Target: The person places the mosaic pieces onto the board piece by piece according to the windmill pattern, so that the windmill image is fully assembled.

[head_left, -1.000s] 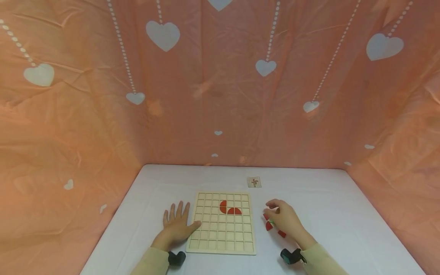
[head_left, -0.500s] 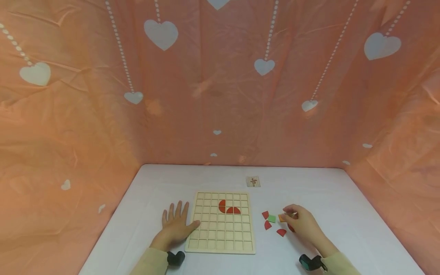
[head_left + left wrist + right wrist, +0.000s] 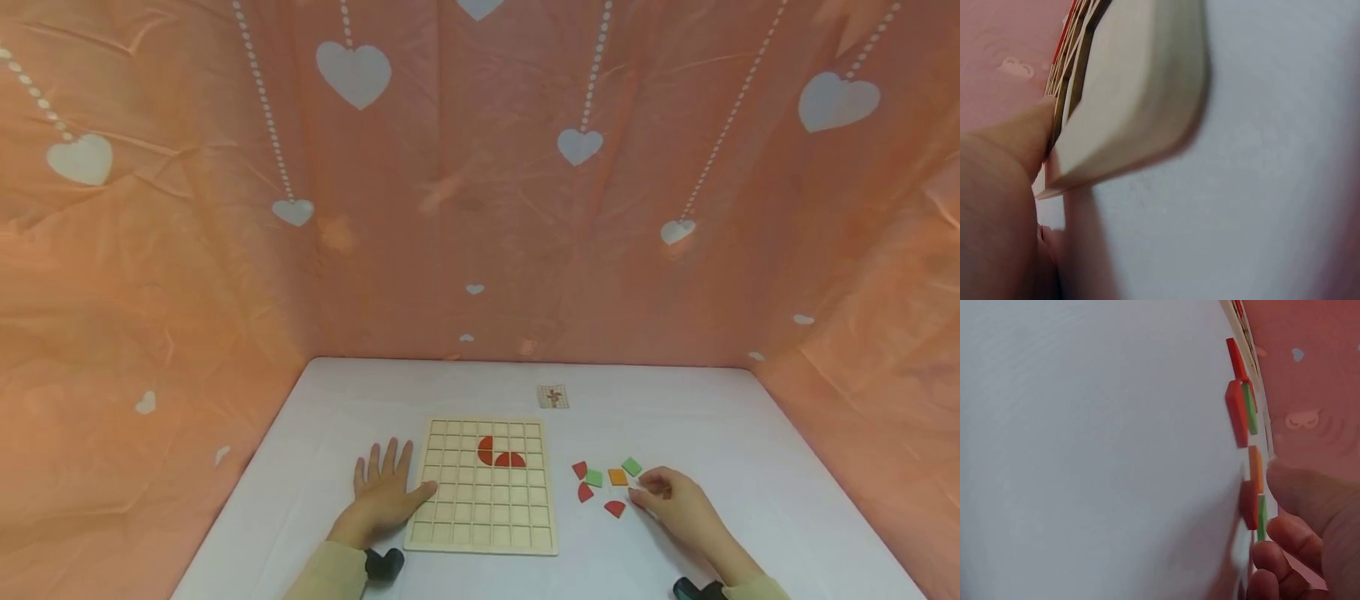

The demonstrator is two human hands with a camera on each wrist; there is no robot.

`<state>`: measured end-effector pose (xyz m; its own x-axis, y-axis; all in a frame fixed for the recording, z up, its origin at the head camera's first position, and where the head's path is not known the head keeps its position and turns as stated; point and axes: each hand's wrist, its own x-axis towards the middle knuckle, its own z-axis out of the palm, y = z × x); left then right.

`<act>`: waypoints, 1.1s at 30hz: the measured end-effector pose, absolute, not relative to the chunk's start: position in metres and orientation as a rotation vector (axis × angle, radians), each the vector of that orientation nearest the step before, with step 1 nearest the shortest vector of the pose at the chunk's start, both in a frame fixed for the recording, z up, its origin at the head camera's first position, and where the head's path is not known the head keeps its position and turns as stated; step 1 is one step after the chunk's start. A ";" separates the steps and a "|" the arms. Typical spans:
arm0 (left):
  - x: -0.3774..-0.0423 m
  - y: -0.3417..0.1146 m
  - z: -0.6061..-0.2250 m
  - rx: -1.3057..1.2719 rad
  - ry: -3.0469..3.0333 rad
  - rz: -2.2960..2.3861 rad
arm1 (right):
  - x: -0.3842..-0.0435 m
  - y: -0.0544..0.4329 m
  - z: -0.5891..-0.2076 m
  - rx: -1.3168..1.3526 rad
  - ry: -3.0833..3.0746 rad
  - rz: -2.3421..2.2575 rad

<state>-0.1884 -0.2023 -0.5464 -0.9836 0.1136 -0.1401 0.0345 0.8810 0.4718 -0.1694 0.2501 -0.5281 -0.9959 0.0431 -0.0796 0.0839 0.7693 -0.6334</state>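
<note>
The left hand [image 3: 386,498] lies flat with spread fingers, its thumb resting on the left edge of a wooden grid board [image 3: 480,529]. Red quarter-circle pieces [image 3: 486,451] sit in the board's upper cells. The right hand [image 3: 682,508] hovers at the right end of the loose pieces, thumb and index finger apart. Beside its fingertips lie a green square [image 3: 632,467], an orange square [image 3: 617,477] and a red quarter-circle [image 3: 615,508]. In the right wrist view, a shaded red piece [image 3: 1249,506] lies close beyond the thumb and index finger; no grip on it shows.
Farther left are another green square [image 3: 594,478] and two red quarter-circles, one far [image 3: 580,470] and one near [image 3: 585,492]. A small pattern card [image 3: 553,397] lies behind the board. An orange cloth with hearts [image 3: 510,250] surrounds the white table [image 3: 360,392].
The right hand has moved rightward from the left pieces to the right end of the group, uncovering the orange and green squares. The left hand and board stay still.
</note>
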 end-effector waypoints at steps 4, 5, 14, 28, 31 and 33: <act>-0.190 -0.203 -0.549 0.123 2.890 0.693 | -0.168 0.252 -0.531 0.139 2.871 -1.015; -0.190 -0.202 -0.549 0.123 2.891 0.690 | -0.168 0.252 -0.532 0.143 2.870 -1.012; -0.188 -0.201 -0.546 0.123 2.898 0.691 | -0.166 0.251 -0.535 0.088 2.931 -0.990; -0.188 -0.202 -0.546 0.135 2.910 0.671 | -0.165 0.244 -0.534 0.091 2.916 -1.050; -0.189 -0.202 -0.548 0.140 2.905 0.698 | -0.165 0.243 -0.533 0.093 2.912 -1.054; -0.190 -0.202 -0.550 0.142 2.905 0.692 | -0.165 0.242 -0.534 0.095 2.906 -1.055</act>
